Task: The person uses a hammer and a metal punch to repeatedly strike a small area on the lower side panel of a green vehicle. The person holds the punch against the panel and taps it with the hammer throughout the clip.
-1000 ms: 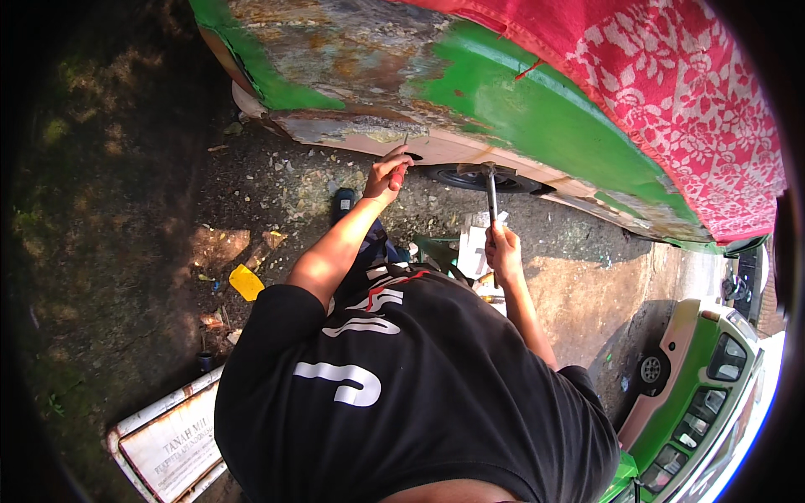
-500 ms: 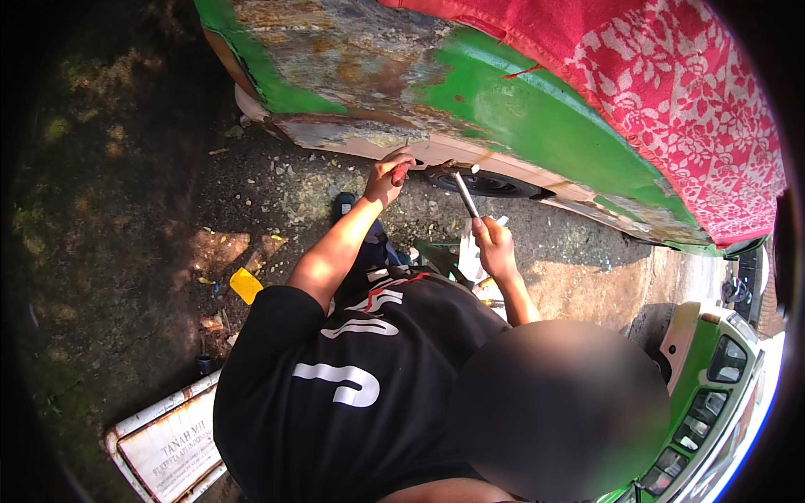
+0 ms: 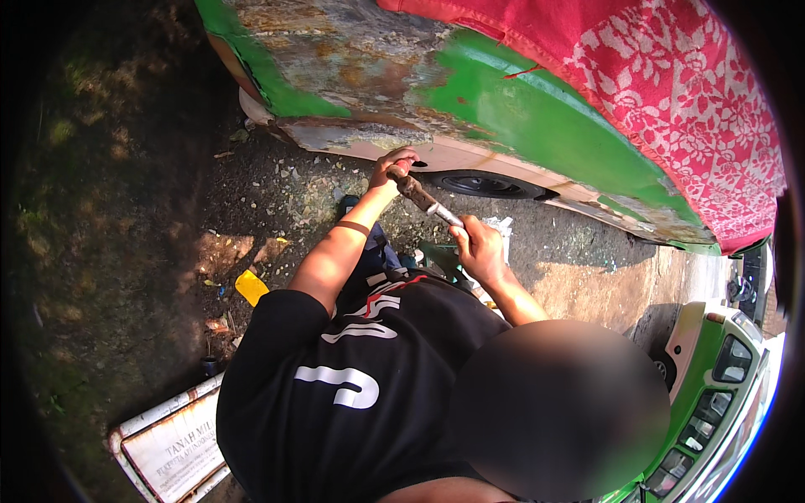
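Observation:
My left hand [image 3: 385,170] is closed around a tool with a red handle [image 3: 403,164], up against the lower edge of a vehicle body [image 3: 511,92] with patchy green paint and a bare, rusty area. The tool's working end is hidden, so its kind cannot be told. In my right hand [image 3: 484,250] is a hammer [image 3: 430,204], gripped by its pale metal shaft. Its brown head lies at the near end of the red handle, right beside my left fingers; whether they touch is unclear.
Below the body panel shows a dark wheel [image 3: 486,184]. A red floral cloth [image 3: 662,109] drapes over the vehicle. Gravelly ground holds a yellow piece [image 3: 251,287] and debris. A white framed sign [image 3: 172,448] lies lower left; another green-and-white vehicle [image 3: 704,402] stands at right.
The hammer has swung left and slightly down, from apart on the right to the red handle. My right hand has shifted a little left and down; my left hand stays nearly in place.

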### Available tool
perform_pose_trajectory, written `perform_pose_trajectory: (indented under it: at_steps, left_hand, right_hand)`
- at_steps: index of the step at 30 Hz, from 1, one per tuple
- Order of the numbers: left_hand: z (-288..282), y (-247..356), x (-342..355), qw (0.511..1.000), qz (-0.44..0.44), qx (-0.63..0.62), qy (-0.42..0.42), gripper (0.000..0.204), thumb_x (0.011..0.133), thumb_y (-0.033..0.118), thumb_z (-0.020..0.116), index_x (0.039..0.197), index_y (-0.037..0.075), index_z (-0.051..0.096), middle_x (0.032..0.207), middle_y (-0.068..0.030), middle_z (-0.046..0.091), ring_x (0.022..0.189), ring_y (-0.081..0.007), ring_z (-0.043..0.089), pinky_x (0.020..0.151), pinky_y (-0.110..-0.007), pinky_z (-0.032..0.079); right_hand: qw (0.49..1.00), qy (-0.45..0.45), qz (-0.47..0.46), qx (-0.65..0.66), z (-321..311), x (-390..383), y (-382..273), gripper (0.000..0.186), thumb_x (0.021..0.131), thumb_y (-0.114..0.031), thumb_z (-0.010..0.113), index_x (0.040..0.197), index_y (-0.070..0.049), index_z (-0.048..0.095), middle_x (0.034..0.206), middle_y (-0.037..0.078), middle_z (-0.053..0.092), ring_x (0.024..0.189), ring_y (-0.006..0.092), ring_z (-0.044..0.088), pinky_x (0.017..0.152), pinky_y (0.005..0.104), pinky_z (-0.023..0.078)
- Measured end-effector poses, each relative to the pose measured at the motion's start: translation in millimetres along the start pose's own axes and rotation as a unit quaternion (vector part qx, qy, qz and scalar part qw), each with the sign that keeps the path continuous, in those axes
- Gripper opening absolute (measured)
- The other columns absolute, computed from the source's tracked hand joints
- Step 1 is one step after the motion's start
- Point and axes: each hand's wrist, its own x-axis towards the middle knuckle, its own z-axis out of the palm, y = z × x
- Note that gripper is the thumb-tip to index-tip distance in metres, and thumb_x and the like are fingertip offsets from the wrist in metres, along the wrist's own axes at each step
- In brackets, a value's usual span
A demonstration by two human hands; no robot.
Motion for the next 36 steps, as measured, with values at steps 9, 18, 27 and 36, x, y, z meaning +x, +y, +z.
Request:
perform_pose_trajectory:
  at_steps: [9,18,27,36]
  left_hand:
    - [-2.7,2.6,-13.7,0.998,0.031,0.033,-0.044,0.016,0.085,-0.006,0.061,0.100,-0.002,0.065,0.116,-0.0160,0.064,0.111,-0.0222,0.061,0.092,-0.031,0.049]
    - [-9.1,22.0,-19.1,0.998,-0.016,0.032,-0.054,0.021,0.087,-0.012,0.053,0.100,0.000,0.066,0.133,-0.0170,0.055,0.121,-0.0224,0.055,0.096,-0.030,0.045]
    - [1.3,25.2,-18.3,0.998,-0.049,0.020,-0.035,0.025,0.085,-0.017,0.052,0.095,0.002,0.066,0.131,-0.0152,0.055,0.122,-0.0241,0.055,0.097,-0.029,0.045]
    - [9.0,58.7,-6.0,0.974,-0.142,-0.019,-0.176,0.021,0.079,-0.016,0.058,0.093,0.000,0.062,0.113,-0.0058,0.055,0.094,-0.0160,0.062,0.069,-0.029,0.053]
  right_hand:
    - [0.989,-0.040,0.139,0.003,0.6,-17.6,8.6,0.029,0.094,-0.033,0.062,0.085,-0.005,0.061,0.059,0.017,0.057,0.057,0.0358,0.061,0.053,0.0441,0.045]
    - [0.965,0.012,0.257,0.049,-9.6,-32.9,26.1,0.036,0.096,-0.034,0.060,0.085,0.001,0.061,0.057,0.013,0.052,0.052,0.0201,0.049,0.052,0.0354,0.040]
    - [0.955,0.022,0.289,0.058,-11.7,-33.5,27.6,0.040,0.095,-0.038,0.060,0.086,0.001,0.062,0.058,0.013,0.054,0.054,0.0205,0.051,0.054,0.0360,0.041]
    - [0.955,0.022,0.291,0.060,-8.1,-41.5,35.6,0.039,0.095,-0.035,0.060,0.082,0.001,0.061,0.057,0.013,0.053,0.053,0.0215,0.051,0.054,0.0367,0.040]
